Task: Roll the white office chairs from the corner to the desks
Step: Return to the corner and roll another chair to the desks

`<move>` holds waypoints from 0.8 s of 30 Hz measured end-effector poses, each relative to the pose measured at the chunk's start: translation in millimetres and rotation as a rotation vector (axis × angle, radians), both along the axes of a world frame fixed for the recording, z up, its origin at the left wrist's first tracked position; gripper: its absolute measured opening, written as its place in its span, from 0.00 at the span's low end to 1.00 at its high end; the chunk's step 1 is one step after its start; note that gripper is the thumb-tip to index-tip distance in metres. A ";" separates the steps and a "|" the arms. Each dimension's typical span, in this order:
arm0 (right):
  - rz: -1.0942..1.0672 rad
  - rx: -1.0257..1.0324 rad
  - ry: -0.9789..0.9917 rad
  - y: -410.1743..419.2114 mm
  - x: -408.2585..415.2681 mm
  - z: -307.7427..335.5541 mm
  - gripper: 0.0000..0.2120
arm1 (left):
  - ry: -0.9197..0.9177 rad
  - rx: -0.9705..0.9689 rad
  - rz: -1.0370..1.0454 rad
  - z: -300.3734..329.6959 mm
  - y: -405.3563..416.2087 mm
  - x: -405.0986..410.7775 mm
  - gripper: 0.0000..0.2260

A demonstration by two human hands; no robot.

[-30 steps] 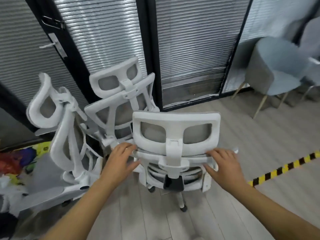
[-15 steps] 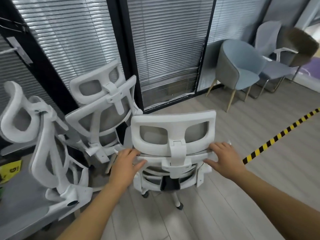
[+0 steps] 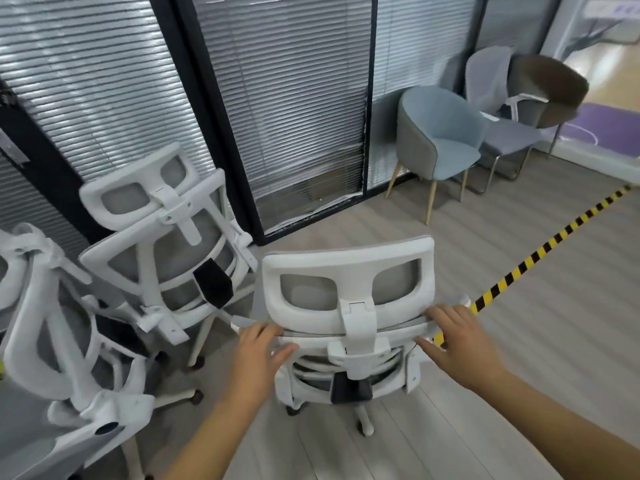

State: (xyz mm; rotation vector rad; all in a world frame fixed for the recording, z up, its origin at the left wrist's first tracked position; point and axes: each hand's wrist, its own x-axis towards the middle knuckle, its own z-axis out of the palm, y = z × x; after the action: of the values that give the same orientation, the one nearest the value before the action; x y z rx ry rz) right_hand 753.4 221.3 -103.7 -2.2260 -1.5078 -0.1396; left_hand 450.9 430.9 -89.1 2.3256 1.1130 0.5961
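The grey floor (image 3: 519, 358) is carrying a yellow-black tape line (image 3: 540, 251) at the right. Two more white chairs (image 3: 166, 251) are leaning by the blinds at left, one cut off by the edge. The nearest white office chair (image 3: 349, 306) is standing in the middle, its wheels mostly hidden. The left hand (image 3: 258, 355) and right hand (image 3: 457, 337) are gripping its back rail, fingers curled over it, fingertips hidden.
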 end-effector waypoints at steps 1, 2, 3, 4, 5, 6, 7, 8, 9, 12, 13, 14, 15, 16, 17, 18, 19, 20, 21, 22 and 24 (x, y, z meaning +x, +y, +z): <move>-0.011 0.028 -0.006 -9.2 4.0 -1.4 0.18 | 0.002 -0.006 -0.009 1.9 -4.3 9.0 0.11; -0.020 0.052 -0.004 -18.6 8.9 -3.0 0.18 | 0.007 -0.012 -0.023 4.0 -8.4 18.1 0.10; -0.027 0.071 0.006 -28.2 14.5 -5.2 0.18 | 0.016 -0.014 -0.042 6.1 -11.9 27.8 0.10; -0.035 0.084 0.020 -37.7 20.5 -7.7 0.18 | 0.027 -0.018 -0.062 8.3 -15.4 37.4 0.10; -0.049 0.090 0.031 -47.5 26.9 -10.8 0.19 | 0.038 -0.021 -0.082 10.5 -19.2 47.6 0.10; -0.070 0.091 0.040 -56.7 33.3 -13.8 0.19 | 0.044 -0.030 -0.101 11.4 -22.8 57.6 0.10; -0.099 0.091 0.047 -66.0 39.4 -16.7 0.20 | 0.042 -0.040 -0.120 12.3 -26.8 67.9 0.10; -0.135 0.089 0.055 -75.5 45.6 -19.4 0.21 | 0.039 -0.047 -0.142 12.0 -30.5 78.7 0.10; -0.174 0.084 0.062 -85.0 50.9 -22.2 0.22 | 0.034 -0.040 -0.167 11.1 -34.3 90.0 0.10; -0.288 0.063 0.093 -109.9 67.5 -22.8 0.25 | 0.011 -0.033 -0.210 9.9 -45.6 127.6 0.09; -0.332 0.050 0.109 -116.6 74.7 -20.4 0.24 | 0.008 -0.028 -0.226 10.0 -49.5 142.0 0.09; -0.377 0.030 0.131 -122.6 83.1 -16.6 0.24 | 0.010 -0.021 -0.246 10.6 -54.2 157.3 0.08; -0.417 0.006 0.156 -127.7 92.6 -12.7 0.25 | 0.010 -0.007 -0.270 11.2 -58.9 173.3 0.08; -0.452 -0.016 0.176 -132.2 103.3 -9.1 0.26 | 0.012 0.005 -0.291 11.1 -63.5 190.0 0.08; -0.482 -0.034 0.193 -136.6 114.4 -5.9 0.27 | 0.015 0.015 -0.310 11.5 -69.1 207.3 0.08; -0.509 -0.048 0.206 -141.3 126.0 -3.5 0.29 | 0.021 0.025 -0.324 11.0 -73.9 224.7 0.08; -0.535 -0.059 0.217 -146.2 137.1 -1.8 0.30 | 0.023 0.040 -0.334 10.4 -78.6 241.6 0.08; -0.558 -0.068 0.227 -151.2 148.1 -1.1 0.32 | 0.021 0.050 -0.341 10.2 -83.0 258.2 0.08; -0.581 -0.075 0.239 -156.7 159.7 -1.1 0.33 | 0.007 0.049 -0.355 9.1 -86.4 275.6 0.07; -0.603 -0.078 0.253 -162.5 172.0 -1.0 0.35 | -0.013 0.031 -0.375 7.5 -89.3 293.5 0.07; -0.643 -0.077 0.274 -174.4 199.4 -0.5 0.37 | -0.029 0.006 -0.423 5.5 -94.8 332.0 0.07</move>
State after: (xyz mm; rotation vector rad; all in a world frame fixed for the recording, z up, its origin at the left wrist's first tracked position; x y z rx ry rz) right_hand 952.8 46.9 -104.2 -2.5884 -0.6332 0.0309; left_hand 782.8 336.0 -83.6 2.4451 0.5750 0.4688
